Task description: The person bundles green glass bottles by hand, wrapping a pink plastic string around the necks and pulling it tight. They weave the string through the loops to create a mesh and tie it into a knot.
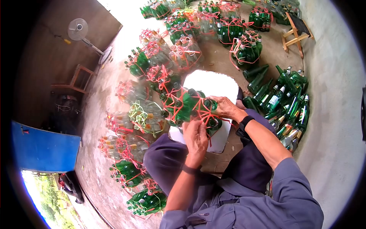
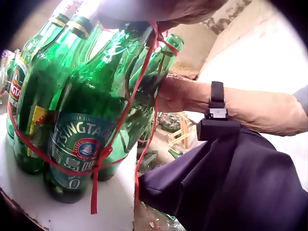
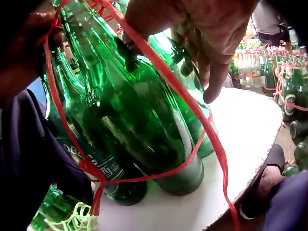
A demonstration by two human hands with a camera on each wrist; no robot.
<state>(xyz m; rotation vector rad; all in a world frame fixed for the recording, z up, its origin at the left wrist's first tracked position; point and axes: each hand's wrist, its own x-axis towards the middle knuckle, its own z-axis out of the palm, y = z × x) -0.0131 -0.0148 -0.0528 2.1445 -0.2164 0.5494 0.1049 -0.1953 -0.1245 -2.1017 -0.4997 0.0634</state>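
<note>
A concrete-coloured wall (image 1: 331, 99) and pale floor (image 1: 91, 133) frame rows of tied packs (image 1: 248, 51) and a heap of loose bottles (image 1: 274, 101). In the head view, we see a bundle (image 1: 187, 105) of green bottles standing on a white worktop (image 1: 209, 80), red cord (image 1: 203, 113) crisscrossing its tops. The left grip (image 1: 196, 139) pinches cord at the near side; the right grip (image 1: 227, 107) is at the bottle tops opposite, and we cannot tell whether it is clenched on anything.

In the left wrist view, cord circles the bottles low down, knotted at the front with a short tail hanging, while another length climbs toward the left grip.

In the right wrist view, the right grip's fingers reach down over the bottle shoulders as a long strand slants across the glass and trails downward.

We judge the step in hand to be lashing the tops; the next move seems to call for pulling that strand taut and securing it, with the bundle held upright.
</note>
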